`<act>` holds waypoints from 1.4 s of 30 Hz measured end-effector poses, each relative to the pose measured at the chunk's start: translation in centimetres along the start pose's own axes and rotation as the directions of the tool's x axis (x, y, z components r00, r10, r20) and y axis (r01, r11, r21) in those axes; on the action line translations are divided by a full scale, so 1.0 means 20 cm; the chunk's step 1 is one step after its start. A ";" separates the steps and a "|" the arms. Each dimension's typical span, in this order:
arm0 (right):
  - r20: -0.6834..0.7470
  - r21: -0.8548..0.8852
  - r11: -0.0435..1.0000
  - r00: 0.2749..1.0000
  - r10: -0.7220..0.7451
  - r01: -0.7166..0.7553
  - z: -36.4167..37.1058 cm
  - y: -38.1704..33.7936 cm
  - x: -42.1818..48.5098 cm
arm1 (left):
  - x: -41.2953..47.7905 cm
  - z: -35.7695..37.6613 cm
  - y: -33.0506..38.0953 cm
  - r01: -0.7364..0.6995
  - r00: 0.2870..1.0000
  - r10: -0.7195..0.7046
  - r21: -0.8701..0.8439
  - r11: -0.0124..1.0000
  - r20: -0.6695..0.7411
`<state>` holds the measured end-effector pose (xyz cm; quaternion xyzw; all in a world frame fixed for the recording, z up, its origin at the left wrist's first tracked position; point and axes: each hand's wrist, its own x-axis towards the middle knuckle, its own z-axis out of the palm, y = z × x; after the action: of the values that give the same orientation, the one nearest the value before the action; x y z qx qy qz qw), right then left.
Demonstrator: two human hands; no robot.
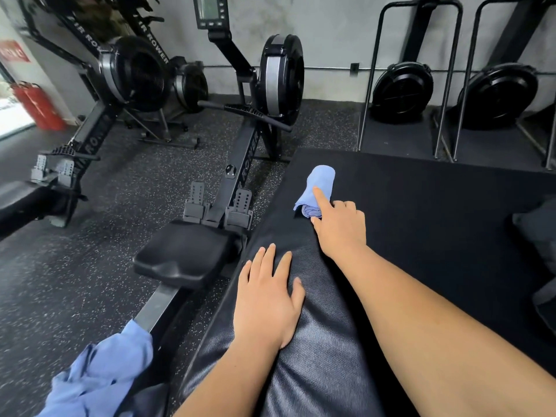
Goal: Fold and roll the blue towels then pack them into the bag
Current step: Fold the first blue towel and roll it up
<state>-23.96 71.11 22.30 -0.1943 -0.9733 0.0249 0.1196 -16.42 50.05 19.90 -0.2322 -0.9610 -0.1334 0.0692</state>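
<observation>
A rolled blue towel (319,185) lies on the black padded mat (427,224), near its left edge. My right hand (340,224) reaches over to it: the straight index finger rests on top of the roll, the thumb tip touches its near end, and the other fingers are curled. My left hand (267,299) lies flat with spread fingers on the shiny near part of the mat and holds nothing. A heap of loose blue towels (99,377) sits at the bottom left, by the rower rail. A dark object that may be the bag (538,233) shows at the right edge.
A rowing machine with a black seat (183,257) and footrests (216,206) runs along the mat's left side. More rowers (132,73) stand behind it on the speckled rubber floor. Fan machines with metal frames (403,88) stand against the far wall.
</observation>
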 end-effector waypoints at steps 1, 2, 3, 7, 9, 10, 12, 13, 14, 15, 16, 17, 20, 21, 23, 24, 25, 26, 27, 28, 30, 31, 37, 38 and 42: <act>0.012 0.002 1.000 1.000 -0.002 0.002 -0.01 0.01 -0.01 | 0.00 0.00 0.00 0.000 1.000 0.000 -0.004 1.000 0.002; 0.027 0.008 1.000 1.000 -0.005 0.005 -0.02 0.01 -0.02 | 0.00 0.00 0.00 0.000 1.000 0.000 -0.010 1.000 0.001; 0.042 0.017 1.000 0.999 -0.010 0.010 -0.04 0.02 -0.04 | 0.00 -0.01 0.00 0.002 1.000 -0.002 -0.019 1.000 -0.006; 0.086 0.044 0.999 0.996 -0.025 0.021 -0.10 0.05 -0.13 | 0.00 -0.02 0.01 0.004 1.000 -0.007 -0.085 0.996 -0.029; 0.116 0.042 0.999 0.993 -0.036 0.032 -0.13 0.05 -0.20 | 0.00 -0.04 0.00 -0.010 0.999 0.003 -0.142 0.990 -0.050; 0.131 0.039 0.998 0.990 -0.046 0.041 -0.14 0.05 -0.24 | 0.00 -0.04 -0.01 -0.025 0.998 0.013 -0.180 0.983 -0.063; 0.148 0.034 0.997 0.987 -0.069 0.064 -0.18 0.05 -0.32 | 0.00 -0.06 -0.01 -0.051 0.995 0.025 -0.268 0.962 -0.098; 0.157 0.035 0.996 0.984 -0.082 0.077 -0.21 0.05 -0.37 | -0.01 -0.08 -0.01 -0.054 0.994 0.022 -0.302 0.952 -0.109; 0.167 0.038 0.995 0.981 -0.097 0.092 -0.23 0.05 -0.41 | -0.01 -0.09 -0.01 -0.052 0.994 0.017 -0.319 0.946 -0.112; 0.178 0.041 0.993 0.978 -0.112 0.106 -0.25 0.05 -0.45 | -0.02 -0.11 -0.01 -0.040 0.994 0.006 -0.322 0.946 -0.107; 0.187 0.041 0.992 0.974 -0.125 0.120 -0.28 0.05 -0.48 | -0.03 -0.14 -0.02 -0.020 0.995 -0.011 -0.316 0.948 -0.094; 0.196 0.042 0.990 0.971 -0.138 0.132 -0.31 0.05 -0.51 | -0.04 -0.16 -0.02 0.006 0.997 -0.029 -0.305 0.952 -0.070; 0.212 0.052 0.986 0.963 -0.165 0.158 -0.41 0.02 -0.60 | -0.12 -0.27 -0.06 0.067 0.998 -0.063 -0.257 0.964 0.024; 0.210 0.058 0.984 0.961 -0.178 0.169 -0.44 -0.01 -0.64 | -0.17 -0.32 -0.09 0.078 0.997 -0.071 -0.246 0.966 0.038; 0.205 0.074 0.977 0.956 -0.211 0.200 -0.50 -0.07 -0.72 | -0.25 -0.41 -0.15 0.102 0.994 -0.094 -0.230 0.968 0.046; 0.204 0.082 0.973 0.952 -0.229 0.217 -0.52 -0.12 -0.76 | -0.30 -0.46 -0.18 0.115 0.993 -0.107 -0.218 0.969 0.045; 0.206 0.089 0.969 0.947 -0.245 0.231 -0.55 -0.15 -0.79 | -0.35 -0.49 -0.21 0.125 0.992 -0.119 -0.204 0.971 0.044; 0.207 0.096 0.964 0.942 -0.265 0.250 -0.57 -0.20 -0.84 | -0.40 -0.53 -0.24 0.139 0.990 -0.134 -0.190 0.972 0.041; 0.207 0.102 0.957 0.935 -0.288 0.272 -0.59 -0.25 -0.88 | -0.46 -0.57 -0.26 0.153 0.988 -0.149 -0.177 0.972 0.039; 0.210 0.105 0.950 0.927 -0.312 0.296 -0.62 -0.30 -0.93 | -0.51 -0.60 -0.29 0.169 0.986 -0.165 -0.168 0.971 0.037; 0.220 0.117 0.934 0.908 -0.356 0.338 -0.65 -0.39 -1.02 | -0.62 -0.65 -0.34 0.194 0.981 -0.190 -0.158 0.968 0.037; 0.227 0.124 0.925 0.897 -0.379 0.360 -0.67 -0.44 -1.06 | -0.68 -0.67 -0.37 0.207 0.978 -0.204 -0.159 0.965 0.039; 0.277 0.190 0.874 0.830 -0.485 0.447 -0.67 -0.74 -1.29 | -1.02 -0.69 -0.61 0.310 0.951 -0.304 -0.157 0.938 0.064; 0.286 0.198 0.864 0.816 -0.502 0.463 -0.66 -0.79 -1.33 | -1.08 -0.69 -0.65 0.328 0.945 -0.322 -0.146 0.933 0.064; 0.329 0.226 0.826 0.758 -0.563 0.516 -0.61 -0.99 -1.46 | -1.28 -0.66 -0.84 0.419 0.907 -0.411 -0.092 0.903 0.094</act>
<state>-2.31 41.70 29.42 0.1112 -0.9883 0.0859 -0.0587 -0.69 20.85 23.79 -0.0304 -0.9814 -0.1891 -0.0087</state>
